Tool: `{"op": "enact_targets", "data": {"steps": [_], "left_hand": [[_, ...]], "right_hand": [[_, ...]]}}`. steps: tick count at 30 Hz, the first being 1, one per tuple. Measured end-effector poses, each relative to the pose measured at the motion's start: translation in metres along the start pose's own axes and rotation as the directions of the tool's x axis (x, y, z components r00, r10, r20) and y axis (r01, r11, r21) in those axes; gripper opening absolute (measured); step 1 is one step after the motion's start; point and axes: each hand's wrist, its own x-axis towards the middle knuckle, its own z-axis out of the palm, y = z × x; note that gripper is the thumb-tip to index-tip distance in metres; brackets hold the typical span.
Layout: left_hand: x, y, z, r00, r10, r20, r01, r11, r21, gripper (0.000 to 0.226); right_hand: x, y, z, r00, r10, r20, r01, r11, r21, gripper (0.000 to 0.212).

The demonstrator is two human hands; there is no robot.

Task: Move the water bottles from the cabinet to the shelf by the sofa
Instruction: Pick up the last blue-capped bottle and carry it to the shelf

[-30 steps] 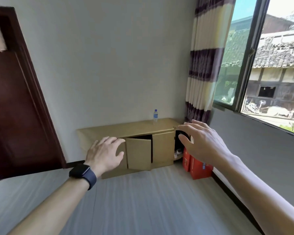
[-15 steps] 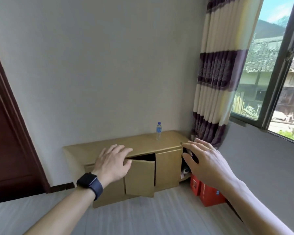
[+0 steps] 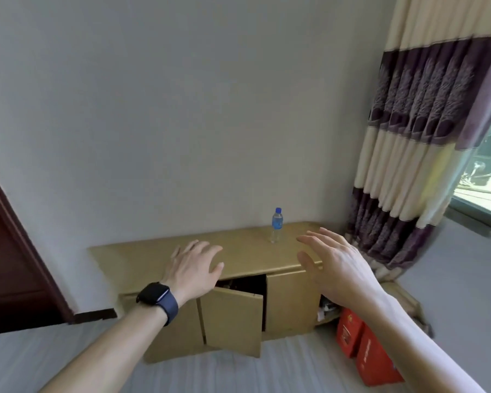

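One blue-labelled water bottle [image 3: 277,226] upright on cabinet [image 3: 142,258], writing unreadable

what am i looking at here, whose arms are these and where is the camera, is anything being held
There is no machine here: a person wears a wide-angle camera on the head, so the picture looks forward and down along their own bare arms. The left hand, with a dark smartwatch on its wrist, and the right hand both reach forward with fingers spread; neither holds anything. Ahead stands a low tan wooden cabinet against the wall, one door hanging ajar. On its top stands a small clear plastic water bottle with a blue cap and label, upright. Two red cardboard boxes sit on the floor at its right end, near a striped purple and cream curtain.
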Motion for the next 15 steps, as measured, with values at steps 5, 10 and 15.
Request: {"op": "enact_targets", "data": {"steps": [5,10,15], "left_hand": [[0.081,-0.003,0.017,0.999,0.001,-0.054,-0.003,0.999,-0.038,0.052],[0.174,-0.017,0.059,0.998,-0.004,-0.069,-0.001,0.996,-0.085,0.067],[0.273,-0.035,0.114,1.000,-0.018,0.014,0.019,0.994,-0.106,0.055]], "right_hand": [[0.062,0.034,0.029,1.000,-0.027,-0.012,0.027,0.999,0.020,0.040],[0.131,0.071,0.075,0.999,0.006,-0.050,-0.002,0.996,0.090,0.040],[0.198,0.107,0.129,0.997,0.076,-0.005,-0.075,0.991,0.112,0.039]]}}
